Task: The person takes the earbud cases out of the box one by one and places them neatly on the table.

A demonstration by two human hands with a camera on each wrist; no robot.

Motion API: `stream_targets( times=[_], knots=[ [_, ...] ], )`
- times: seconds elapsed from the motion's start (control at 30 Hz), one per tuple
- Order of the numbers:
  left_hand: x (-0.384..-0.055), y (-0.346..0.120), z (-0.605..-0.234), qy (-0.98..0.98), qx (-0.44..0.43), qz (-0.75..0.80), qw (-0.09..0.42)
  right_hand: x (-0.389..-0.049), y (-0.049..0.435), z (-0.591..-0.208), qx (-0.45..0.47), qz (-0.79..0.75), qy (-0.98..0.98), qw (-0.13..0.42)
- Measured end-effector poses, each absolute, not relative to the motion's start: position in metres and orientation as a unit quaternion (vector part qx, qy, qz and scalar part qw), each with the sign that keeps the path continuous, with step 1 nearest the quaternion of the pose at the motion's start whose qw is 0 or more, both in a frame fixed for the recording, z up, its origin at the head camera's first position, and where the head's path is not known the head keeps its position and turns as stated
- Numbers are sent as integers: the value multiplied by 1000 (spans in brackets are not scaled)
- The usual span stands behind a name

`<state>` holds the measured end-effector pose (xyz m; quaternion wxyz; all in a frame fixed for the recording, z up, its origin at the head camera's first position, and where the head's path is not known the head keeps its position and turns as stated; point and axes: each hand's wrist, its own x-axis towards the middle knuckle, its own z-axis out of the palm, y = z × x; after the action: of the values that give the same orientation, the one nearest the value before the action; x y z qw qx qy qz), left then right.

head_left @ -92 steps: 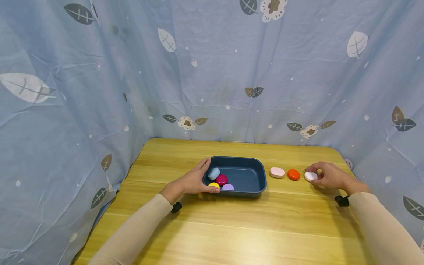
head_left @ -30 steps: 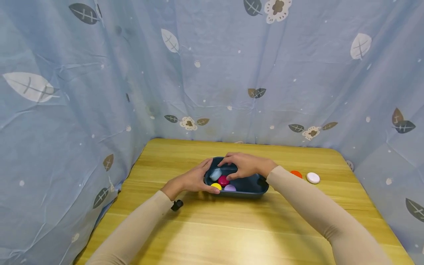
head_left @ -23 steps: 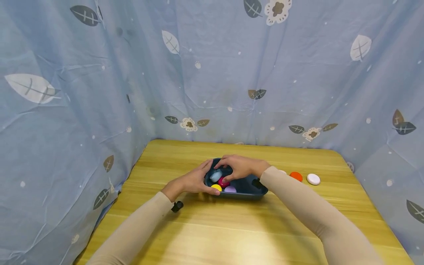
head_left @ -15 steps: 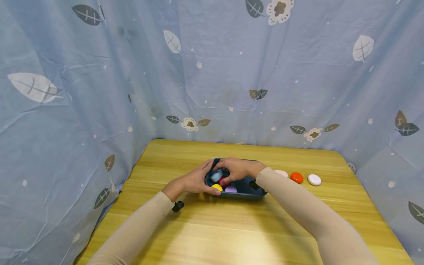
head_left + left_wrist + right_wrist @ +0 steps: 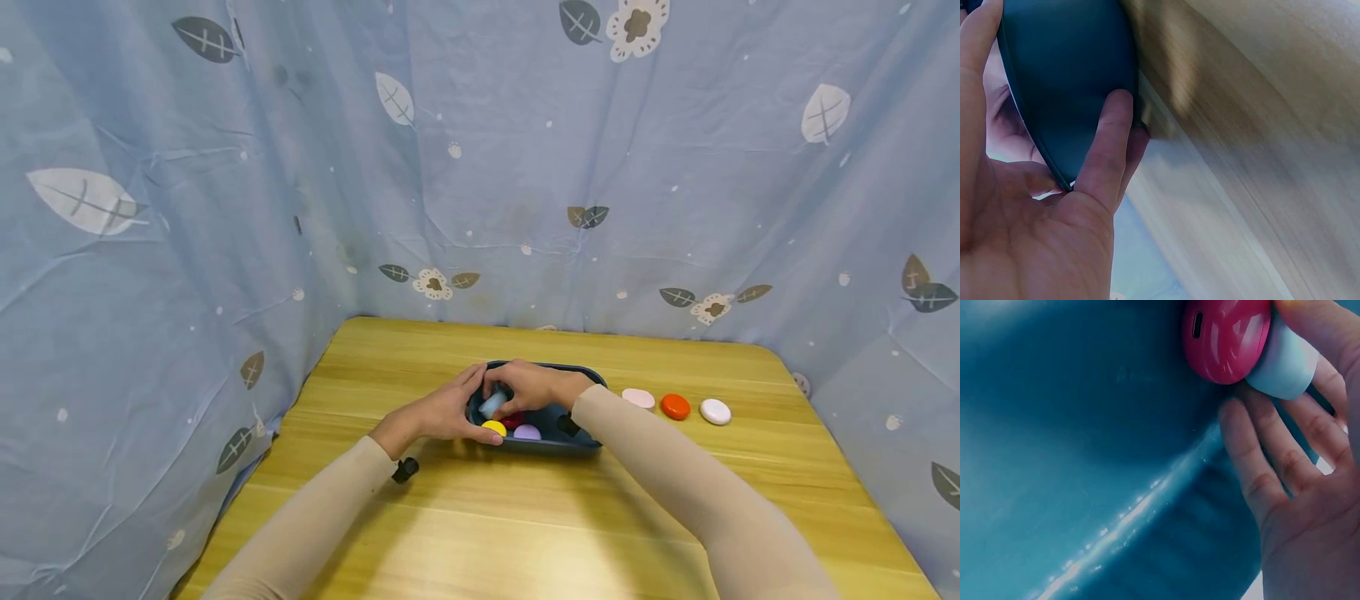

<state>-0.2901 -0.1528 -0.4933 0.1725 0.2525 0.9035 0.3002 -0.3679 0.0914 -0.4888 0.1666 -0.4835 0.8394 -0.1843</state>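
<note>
A dark blue rectangular box (image 5: 555,447) stands on the table. My left hand (image 5: 442,410) grips its left end, fingers against the outer wall (image 5: 1072,81), thumb at the front side. Inside, my right hand (image 5: 532,386) reaches to the left end and pinches a light blue rounded case (image 5: 492,405) between thumb and fingers. In the right wrist view a glossy magenta earbud case (image 5: 1227,340) with a small port slot lies against the light blue case (image 5: 1285,362). A yellow round piece (image 5: 494,427) and a lilac one (image 5: 527,432) lie along the front wall.
Right of the box, a pale pink oval case (image 5: 638,398), an orange-red round one (image 5: 676,407) and a white round one (image 5: 716,412) lie in a row on the wooden table (image 5: 480,533). A blue patterned curtain (image 5: 510,167) hangs behind and at both sides.
My right hand has left the white round case at the right and come into the box. Over the last second it moved left and its fingers closed round the light blue case.
</note>
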Motion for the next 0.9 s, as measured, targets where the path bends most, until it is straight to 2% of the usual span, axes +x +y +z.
stream_targets(
  times=[0.33,0.9],
  knots=[
    [-291,-153,-497,902,255,305,167,-368,96,-487,-475,-187,846,152],
    [-289,-150,-497,916,221,290,170,-355,128,-455,-465,-258,841,96]
  ],
)
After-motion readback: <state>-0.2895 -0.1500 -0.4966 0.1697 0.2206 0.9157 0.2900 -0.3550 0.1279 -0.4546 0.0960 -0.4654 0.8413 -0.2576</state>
